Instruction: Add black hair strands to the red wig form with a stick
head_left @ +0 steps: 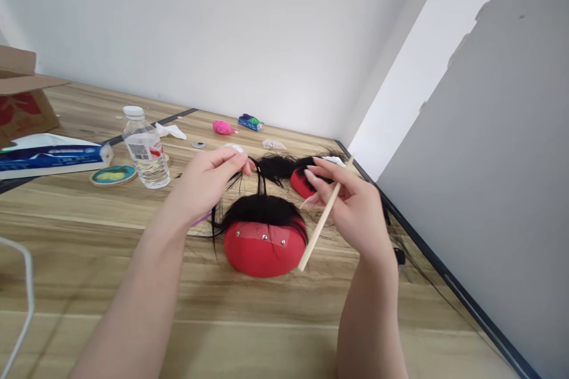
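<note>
A red rounded pad [264, 254] lies on the wooden table, black hair [262, 210] across its top and a clear strip with three metal studs on its front. My left hand [208, 180] is closed, pinching a raised lock of that hair between thumb and fingers above the pad's left side. To the right of the pad, my right hand [351, 198] holds a pale wooden stick [320, 228] slanting down toward the pad's right edge. Behind it, a second red pad [302, 183] with black hair is partly hidden by my right hand.
On the left stand a water bottle [146, 151], a round teal coaster [113, 175], a blue packet [53, 156] and a cardboard box [26, 106]. Toward the wall lie a pink bundle [223, 127] and a small blue packet [250, 122]. A white cable [29, 290] curves at the left front.
</note>
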A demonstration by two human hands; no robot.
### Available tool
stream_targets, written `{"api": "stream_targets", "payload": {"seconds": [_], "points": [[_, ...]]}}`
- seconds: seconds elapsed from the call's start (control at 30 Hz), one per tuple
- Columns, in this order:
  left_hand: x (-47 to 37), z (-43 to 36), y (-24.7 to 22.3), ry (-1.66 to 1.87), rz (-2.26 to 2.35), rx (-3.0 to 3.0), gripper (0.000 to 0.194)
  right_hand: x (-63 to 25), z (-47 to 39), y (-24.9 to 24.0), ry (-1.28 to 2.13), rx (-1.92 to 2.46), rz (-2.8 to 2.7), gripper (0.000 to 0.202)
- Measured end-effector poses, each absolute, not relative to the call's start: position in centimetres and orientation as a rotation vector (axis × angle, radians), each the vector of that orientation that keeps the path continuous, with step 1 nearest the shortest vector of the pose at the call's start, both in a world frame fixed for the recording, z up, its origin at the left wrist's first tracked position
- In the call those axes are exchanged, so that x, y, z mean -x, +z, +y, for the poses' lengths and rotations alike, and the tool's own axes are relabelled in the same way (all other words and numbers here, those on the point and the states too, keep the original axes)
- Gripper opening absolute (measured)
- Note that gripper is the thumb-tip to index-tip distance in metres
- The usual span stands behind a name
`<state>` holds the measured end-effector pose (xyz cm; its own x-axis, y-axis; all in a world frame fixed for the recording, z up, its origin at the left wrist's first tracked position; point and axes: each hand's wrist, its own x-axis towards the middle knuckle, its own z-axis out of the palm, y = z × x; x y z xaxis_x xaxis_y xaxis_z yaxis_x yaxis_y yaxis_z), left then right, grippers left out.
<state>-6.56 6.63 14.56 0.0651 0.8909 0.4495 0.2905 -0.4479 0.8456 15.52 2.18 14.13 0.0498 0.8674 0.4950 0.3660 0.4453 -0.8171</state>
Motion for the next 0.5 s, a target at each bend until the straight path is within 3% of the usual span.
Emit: {"api": "stream_targets", "payload": {"seconds": [0.27,0.5], "points": [[5.4,6.5,14.6,1.308,1.134,-2.040,0.033,-10.2,3.1,12.4,1.042,0.847,-1.742,0.062],[4.4,5.6,14.8,1.284,0.999,-1.963,0.032,-8.6,4.1,11.7,1.460,0.785,-1.453,0.038]]}}
